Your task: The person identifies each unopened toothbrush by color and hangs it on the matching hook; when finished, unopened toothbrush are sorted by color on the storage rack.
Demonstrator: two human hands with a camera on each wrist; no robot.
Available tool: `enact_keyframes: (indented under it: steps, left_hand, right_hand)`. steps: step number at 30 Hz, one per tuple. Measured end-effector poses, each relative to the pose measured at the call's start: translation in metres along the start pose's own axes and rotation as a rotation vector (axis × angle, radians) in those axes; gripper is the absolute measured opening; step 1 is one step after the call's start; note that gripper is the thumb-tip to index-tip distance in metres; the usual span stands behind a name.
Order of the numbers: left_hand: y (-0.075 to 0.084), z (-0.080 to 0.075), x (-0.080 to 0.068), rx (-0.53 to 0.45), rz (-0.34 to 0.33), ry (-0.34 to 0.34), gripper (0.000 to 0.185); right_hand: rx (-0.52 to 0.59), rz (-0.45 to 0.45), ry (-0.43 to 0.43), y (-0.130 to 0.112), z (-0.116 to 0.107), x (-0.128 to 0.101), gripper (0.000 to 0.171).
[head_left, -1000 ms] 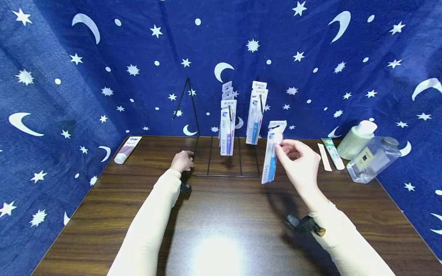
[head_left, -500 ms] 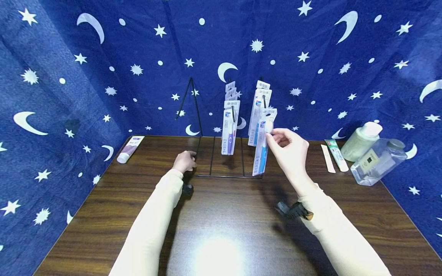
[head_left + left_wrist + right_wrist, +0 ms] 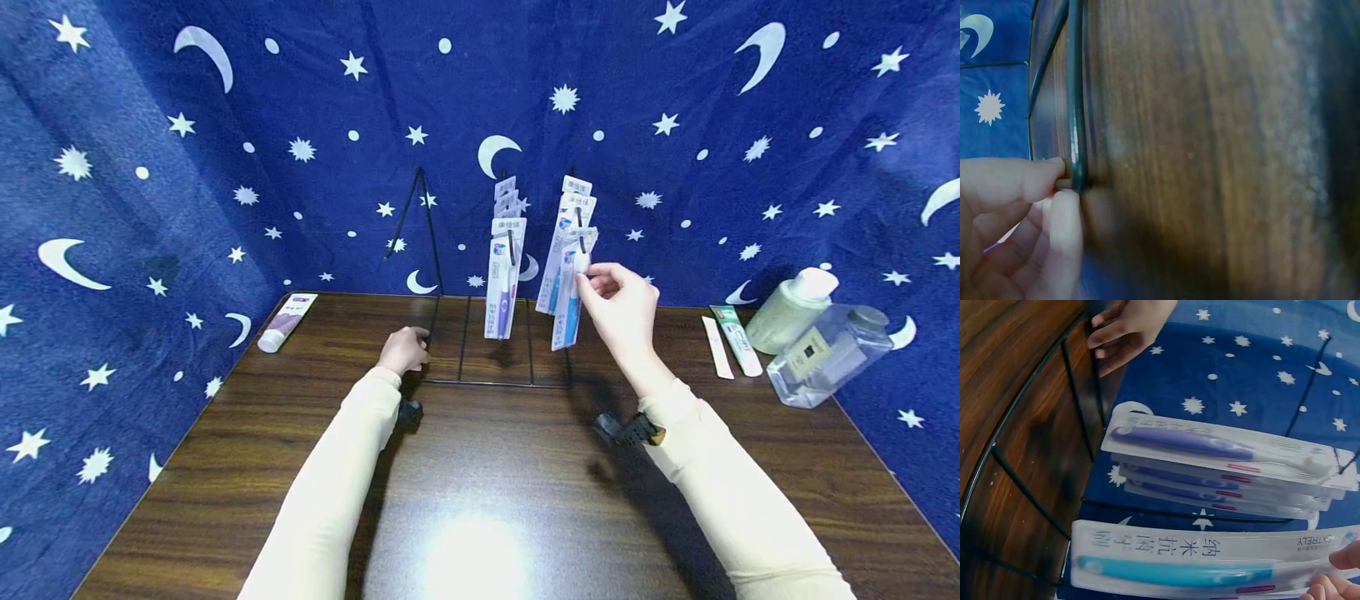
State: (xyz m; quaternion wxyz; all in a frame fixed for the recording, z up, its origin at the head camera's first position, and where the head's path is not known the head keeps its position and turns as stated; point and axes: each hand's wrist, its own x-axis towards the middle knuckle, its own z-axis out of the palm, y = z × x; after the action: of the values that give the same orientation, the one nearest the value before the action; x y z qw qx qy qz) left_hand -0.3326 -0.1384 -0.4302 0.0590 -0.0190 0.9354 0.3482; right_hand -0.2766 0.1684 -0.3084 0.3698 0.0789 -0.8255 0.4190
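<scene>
- Blue toothbrush pack (image 3: 570, 293) is pinched near its top by the right hand (image 3: 618, 307), fingers together on the card, up at the right hook of the wire rack (image 3: 495, 367).
- Left hand (image 3: 403, 350) pinches the rack's near-left base wire against the table (image 3: 487, 500).
- Purple toothbrush packs (image 3: 504, 275) hang just left.
- Bottles (image 3: 813, 346) stand far right.

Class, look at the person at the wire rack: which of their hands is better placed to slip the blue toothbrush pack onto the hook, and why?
Probably the right hand: it pinches the blue toothbrush pack by its top, up at the hook. The left hand holds the wire rack at its base.
</scene>
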Motion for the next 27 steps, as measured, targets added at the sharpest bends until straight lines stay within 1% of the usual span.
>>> enact_keyframes:
  steps: [7, 11, 17, 27]
  left_hand:
    - [0.001, 0.0, 0.0, 0.006, -0.005, 0.0, 0.055]
    - [0.003, 0.0, -0.001, -0.001, -0.01, 0.004, 0.055]
    - [0.005, 0.001, -0.003, 0.003, -0.021, -0.005, 0.054]
    - [0.004, 0.0, -0.001, 0.054, -0.004, 0.009, 0.054]
  right_hand:
    - [-0.043, 0.015, -0.021, 0.002, 0.01, 0.013, 0.018]
    - [-0.052, 0.019, -0.019, 0.003, 0.013, 0.02, 0.02]
    - [-0.065, 0.063, -0.029, 0.01, 0.018, 0.027, 0.022]
    - [-0.071, 0.072, -0.012, 0.014, 0.022, 0.032, 0.022]
